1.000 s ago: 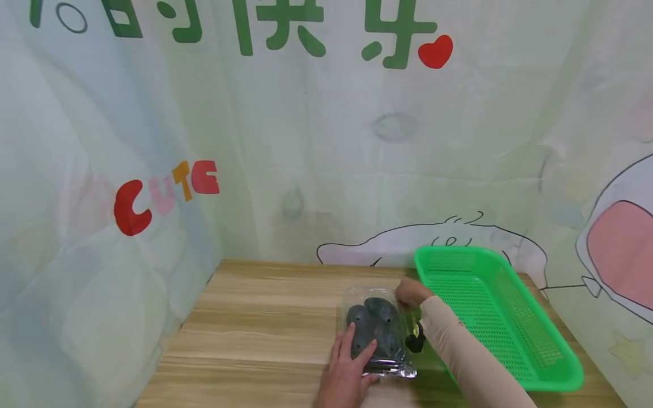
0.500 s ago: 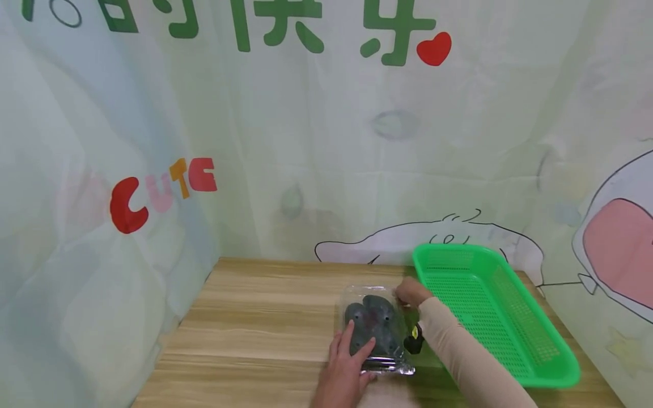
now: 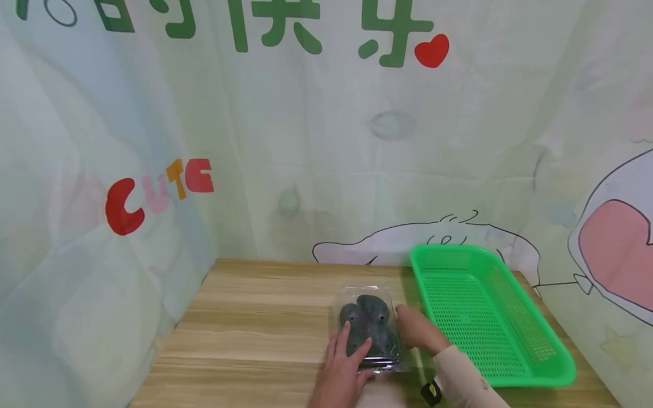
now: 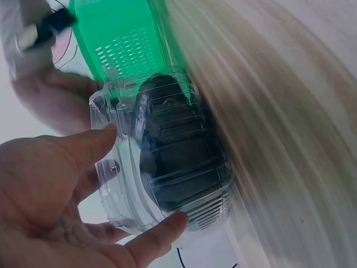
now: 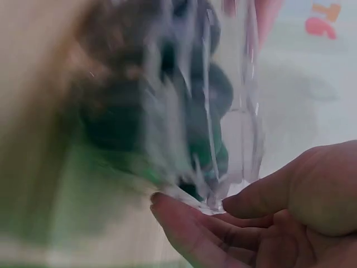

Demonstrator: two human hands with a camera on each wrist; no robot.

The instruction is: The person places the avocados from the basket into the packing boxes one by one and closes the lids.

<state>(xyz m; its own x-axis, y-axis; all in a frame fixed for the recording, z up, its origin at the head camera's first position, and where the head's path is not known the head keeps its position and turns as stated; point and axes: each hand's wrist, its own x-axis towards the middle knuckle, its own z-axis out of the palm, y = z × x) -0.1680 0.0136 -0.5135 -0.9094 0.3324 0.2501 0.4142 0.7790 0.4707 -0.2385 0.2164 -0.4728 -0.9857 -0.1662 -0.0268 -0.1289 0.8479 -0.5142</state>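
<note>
A clear plastic clamshell box [image 3: 374, 358] with several dark, rounded pieces [image 3: 374, 309] inside, which look like fruit, sits on the wooden table. Its lid has small round holes. My left hand [image 3: 339, 368] grips the near left part of the box, fingers spread over its top and side. The left wrist view shows that thumb on the rim and a finger against the ribbed wall. Along the box's right side, my right hand [image 3: 415, 328] has curled fingers; in the right wrist view its thumb and forefinger pinch the box's edge. Motion blurs that view.
A green perforated plastic basket [image 3: 474, 323] stands close to the right of the box, partly behind my right forearm. The wood-grain table [image 3: 255, 328] extends left. A printed cloth [image 3: 306, 141] hangs behind. A black device [image 3: 431, 392] is strapped at my right wrist.
My right hand has slid from the box's far right corner toward me along its right side. The box has shifted slightly left in view, while my left hand keeps its grip.
</note>
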